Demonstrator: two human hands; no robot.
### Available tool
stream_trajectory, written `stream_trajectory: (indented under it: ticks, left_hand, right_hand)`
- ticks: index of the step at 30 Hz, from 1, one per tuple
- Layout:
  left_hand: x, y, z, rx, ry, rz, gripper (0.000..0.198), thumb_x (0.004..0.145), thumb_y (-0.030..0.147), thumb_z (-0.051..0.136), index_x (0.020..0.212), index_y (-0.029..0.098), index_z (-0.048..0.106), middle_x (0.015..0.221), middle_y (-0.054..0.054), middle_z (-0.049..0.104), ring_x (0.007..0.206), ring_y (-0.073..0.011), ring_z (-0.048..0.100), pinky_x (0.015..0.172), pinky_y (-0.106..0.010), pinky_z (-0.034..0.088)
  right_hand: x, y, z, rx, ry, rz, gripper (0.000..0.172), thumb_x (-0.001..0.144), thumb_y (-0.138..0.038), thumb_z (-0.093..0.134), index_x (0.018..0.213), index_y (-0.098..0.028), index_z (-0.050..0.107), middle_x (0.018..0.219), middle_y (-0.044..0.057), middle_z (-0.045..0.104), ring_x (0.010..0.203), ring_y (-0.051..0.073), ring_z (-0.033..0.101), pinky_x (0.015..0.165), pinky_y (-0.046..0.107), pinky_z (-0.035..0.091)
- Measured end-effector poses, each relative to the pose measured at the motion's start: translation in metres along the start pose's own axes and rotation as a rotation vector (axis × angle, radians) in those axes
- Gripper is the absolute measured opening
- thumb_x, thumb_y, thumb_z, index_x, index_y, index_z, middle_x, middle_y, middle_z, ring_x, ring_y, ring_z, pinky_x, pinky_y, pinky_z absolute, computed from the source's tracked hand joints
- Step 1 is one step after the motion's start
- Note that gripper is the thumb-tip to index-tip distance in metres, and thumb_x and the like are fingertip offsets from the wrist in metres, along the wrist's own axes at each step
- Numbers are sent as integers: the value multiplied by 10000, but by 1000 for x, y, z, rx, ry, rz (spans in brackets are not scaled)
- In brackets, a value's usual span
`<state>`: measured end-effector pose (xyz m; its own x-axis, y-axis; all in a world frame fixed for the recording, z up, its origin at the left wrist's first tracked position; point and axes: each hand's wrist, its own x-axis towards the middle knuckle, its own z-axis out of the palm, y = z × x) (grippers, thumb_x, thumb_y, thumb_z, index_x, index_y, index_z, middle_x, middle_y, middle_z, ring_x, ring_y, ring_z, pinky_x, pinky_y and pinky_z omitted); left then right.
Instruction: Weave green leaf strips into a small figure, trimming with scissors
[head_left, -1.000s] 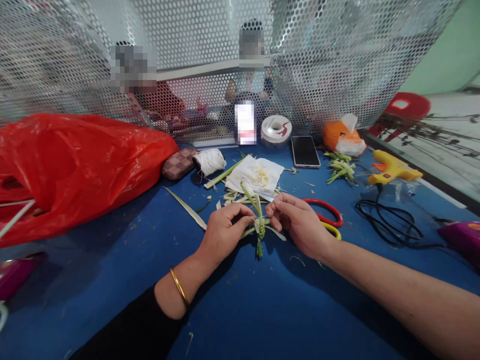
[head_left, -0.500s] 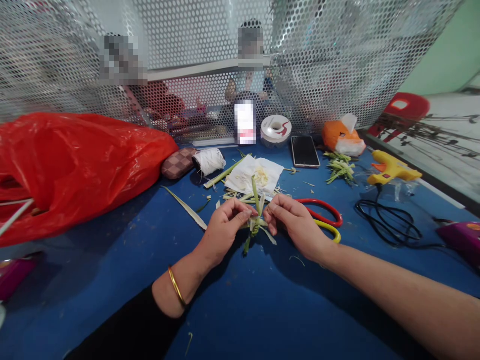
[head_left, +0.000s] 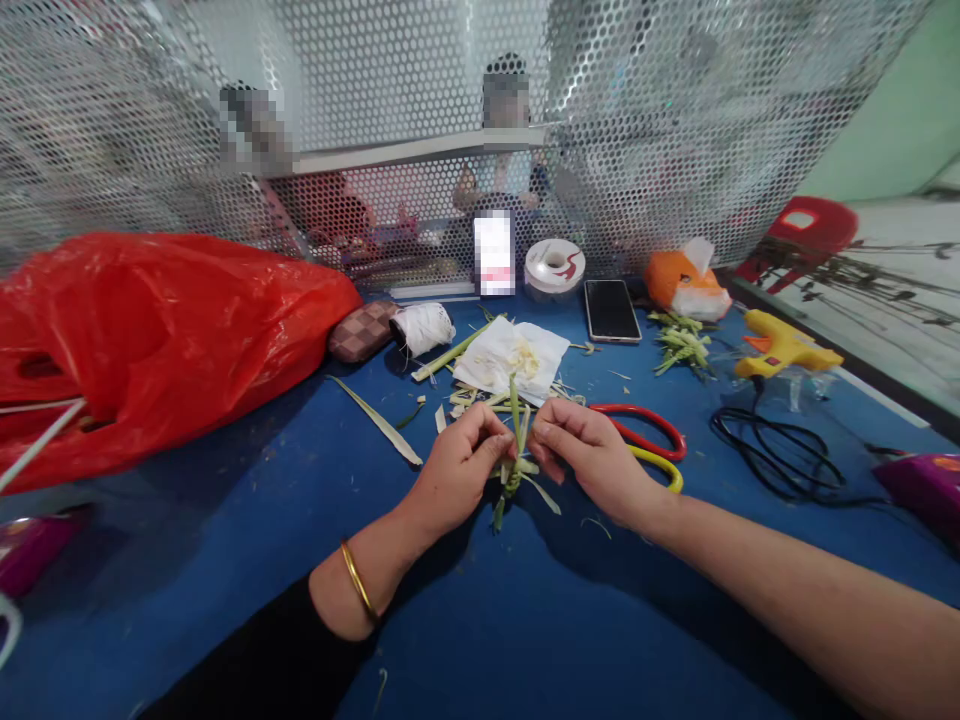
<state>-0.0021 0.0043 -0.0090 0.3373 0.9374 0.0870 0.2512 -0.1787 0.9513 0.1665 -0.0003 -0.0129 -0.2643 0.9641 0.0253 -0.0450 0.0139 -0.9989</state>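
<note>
Red bag (head_left: 150,340): lay at the far left of the blue table (head_left: 525,620), well apart from the hands.
Thread spool (head_left: 421,328): sat beyond the left hand, just beside a checked pouch (head_left: 364,330).
Left hand (head_left: 454,475): thumb and forefinger were pinched together on the left side of the leaf bundle.
Leaf bundle (head_left: 514,470): a small green plait of leaf strips, held between both hands near the table's centre. One strip stood up toward the far side and loose ends hung on the near side.
Right hand (head_left: 592,460): fingertips were clamped on the bundle's right side.
Scissors (head_left: 652,425): lay flat just right of the right hand, untouched.
Glue gun (head_left: 784,345): lay at far right, with its cord coiled nearby.
Step in hand: judged to be folding or snugging a strip into the plait.
Next move: would call for one hand to hold its pinch steady while the other draws a strip tight. The thin strips looked apt to split.
</note>
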Motion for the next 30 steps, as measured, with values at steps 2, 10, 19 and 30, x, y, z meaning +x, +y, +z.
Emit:
stream_trajectory:
  ticks: [2,10,19,30]
  left_hand:
    - [-1,0,0,19,-1,-22,165,883,264,513,740,185,531,684,14,566,639,-119,497,629,-254,399]
    - [3,-10,-2,-106,32,-133,175,850,333,551,764,181,542,671,22,545,587,-107,464,579,-239,360]
    - [-1,-2,2,29,209,10,121,774,273,644,704,178,617,728,0,573,663,-126,489,634,-258,393]
    - [-4,4,7,-306,230,-268,362,689,364,749,969,155,653,890,-56,676,791,-151,604,727,-267,467]
  right_hand:
    - [0,1,0,-12,-4,-16,273,848,-370,534,652,-197,455,534,-64,477,426,62,389,466,236,293]
    - [1,5,-5,-118,-60,-41,227,883,-327,495,699,-197,479,608,-35,536,502,83,485,540,250,381]
    - [-3,11,0,-269,-201,-84,116,879,-239,482,910,-192,583,639,-49,501,543,91,494,547,238,402]
    - [1,7,-3,-4,3,25,228,866,-377,570,750,-184,528,607,-47,514,528,83,478,550,240,393]
